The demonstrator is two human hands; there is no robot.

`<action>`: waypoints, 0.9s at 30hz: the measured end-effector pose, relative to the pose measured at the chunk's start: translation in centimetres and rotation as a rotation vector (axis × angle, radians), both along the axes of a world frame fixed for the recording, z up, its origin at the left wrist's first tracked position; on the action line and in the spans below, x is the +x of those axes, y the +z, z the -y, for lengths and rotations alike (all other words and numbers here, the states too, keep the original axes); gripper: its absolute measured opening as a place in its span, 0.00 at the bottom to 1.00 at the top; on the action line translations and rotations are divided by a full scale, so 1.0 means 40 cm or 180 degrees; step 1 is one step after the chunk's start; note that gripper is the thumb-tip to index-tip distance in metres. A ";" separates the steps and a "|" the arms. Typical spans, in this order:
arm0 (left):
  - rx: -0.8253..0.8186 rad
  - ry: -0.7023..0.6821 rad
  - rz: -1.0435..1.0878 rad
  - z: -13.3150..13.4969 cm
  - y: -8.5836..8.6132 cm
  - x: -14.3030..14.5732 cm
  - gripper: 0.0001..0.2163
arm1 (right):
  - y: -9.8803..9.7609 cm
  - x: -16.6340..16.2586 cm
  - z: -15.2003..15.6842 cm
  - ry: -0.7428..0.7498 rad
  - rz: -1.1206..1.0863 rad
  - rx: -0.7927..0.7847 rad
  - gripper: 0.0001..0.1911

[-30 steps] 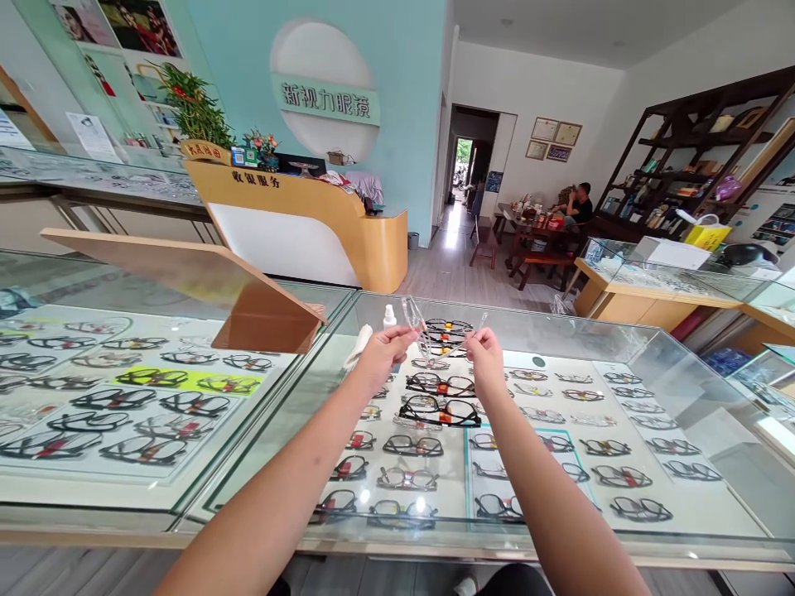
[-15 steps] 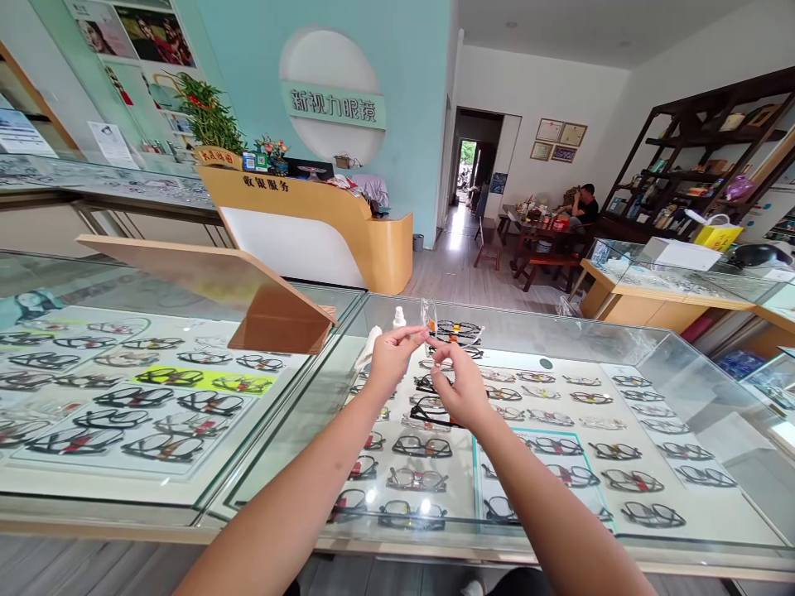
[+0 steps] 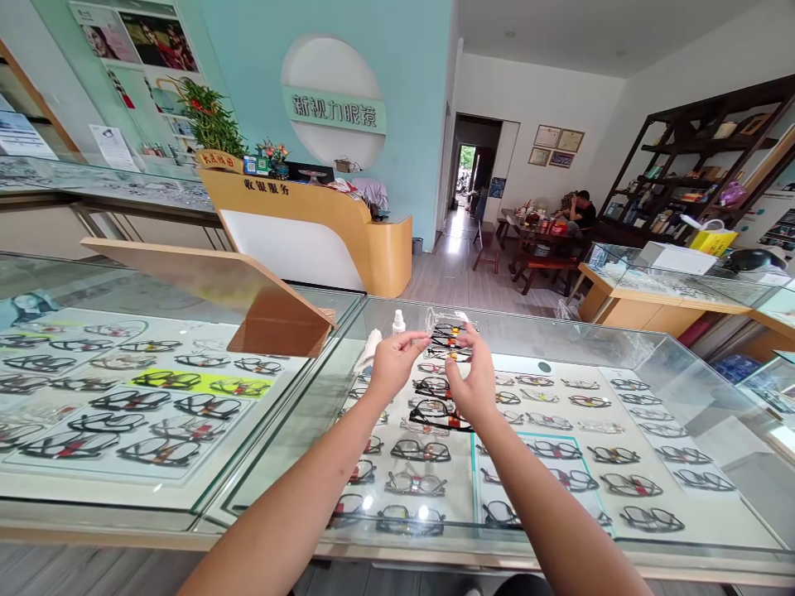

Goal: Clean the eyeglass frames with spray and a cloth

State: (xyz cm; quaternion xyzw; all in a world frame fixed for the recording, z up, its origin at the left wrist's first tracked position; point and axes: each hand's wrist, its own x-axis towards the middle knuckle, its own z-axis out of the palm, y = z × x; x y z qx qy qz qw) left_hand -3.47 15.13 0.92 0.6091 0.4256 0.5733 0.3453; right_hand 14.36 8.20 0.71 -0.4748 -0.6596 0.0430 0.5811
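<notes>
My left hand and my right hand are raised close together over the glass counter. Between their fingertips they pinch a clear plastic sleeve, which is thin and hard to make out. Just under and behind the sleeve lie a few dark eyeglass frames with orange tags on the counter top. A small white bottle and a white cloth sit just left of my left hand.
Several rows of eyeglass frames lie inside the case under the glass. A tilted wooden panel stands on the left counter. A curved reception desk is behind it. A person sits at a table far right, beside dark shelves.
My hands were spread apart with the clear sleeve stretched between them. They have come together, the right hand moving left, and now hold the sleeve bunched over the frames on the counter.
</notes>
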 end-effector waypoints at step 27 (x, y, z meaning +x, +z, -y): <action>0.0033 -0.0812 -0.0242 0.027 -0.001 0.025 0.19 | -0.040 0.010 -0.042 -0.0302 0.0860 -0.0292 0.22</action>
